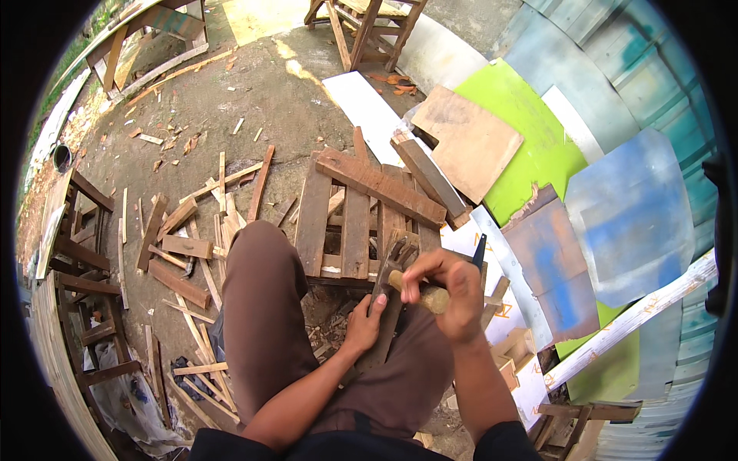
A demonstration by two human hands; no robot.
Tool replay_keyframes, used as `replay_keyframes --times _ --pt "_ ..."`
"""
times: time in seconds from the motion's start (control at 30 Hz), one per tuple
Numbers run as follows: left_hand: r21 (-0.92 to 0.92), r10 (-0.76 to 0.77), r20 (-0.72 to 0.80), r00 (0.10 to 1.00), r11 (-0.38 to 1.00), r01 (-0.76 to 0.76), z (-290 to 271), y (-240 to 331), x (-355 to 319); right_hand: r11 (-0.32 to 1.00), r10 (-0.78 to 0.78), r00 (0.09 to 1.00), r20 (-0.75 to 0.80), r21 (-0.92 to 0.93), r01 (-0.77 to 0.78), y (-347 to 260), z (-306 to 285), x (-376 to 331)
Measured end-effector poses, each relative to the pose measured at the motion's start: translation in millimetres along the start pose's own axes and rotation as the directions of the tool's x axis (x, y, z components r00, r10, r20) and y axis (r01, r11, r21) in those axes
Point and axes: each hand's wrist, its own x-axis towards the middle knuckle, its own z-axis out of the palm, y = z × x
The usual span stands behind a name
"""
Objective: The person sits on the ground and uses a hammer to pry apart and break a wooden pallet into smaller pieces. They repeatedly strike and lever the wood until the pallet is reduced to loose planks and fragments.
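My left hand point(364, 324) is closed around the edge of a dark, narrow wooden piece point(383, 342), which slants up from my lap between my thighs. Its upper end looks notched and lies against a low slatted wooden stand point(355, 230) before my knees. Curled fingers of my right hand point(460, 300) hold a pale, rounded wooden tool part point(432, 298), its narrower end meeting the dark piece just right of my left hand. What kind of tool it is I cannot make out. A dark tapered point point(480, 250) rises just beyond my right hand; whether I hold it is unclear.
A loose brown plank point(380, 187) lies across the stand. Offcuts and sticks point(188, 246) litter the ground at left, near wooden frames point(84, 253). Painted sheets point(538, 131) lean along the metal wall at right, with a white pole point(630, 319). A wooden chair-like frame point(377, 31) stands behind.
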Motion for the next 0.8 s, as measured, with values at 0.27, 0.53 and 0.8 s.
replay_keyframes --times 0.27,0.53,0.8 --pt "-0.334 -0.127 0.263 0.956 0.918 0.214 -19 4 8 0.229 0.190 0.956 -0.221 -0.937 -0.262 135 -110 96" --pt "-0.422 -0.236 0.512 0.826 0.769 0.481 -44 6 19 -0.153 0.571 0.809 -0.139 -0.986 -0.061 150 -102 124" --pt "-0.487 -0.169 0.473 0.865 0.768 0.416 -46 6 19 0.103 0.403 0.881 -0.249 -0.944 -0.314 78 -128 94"
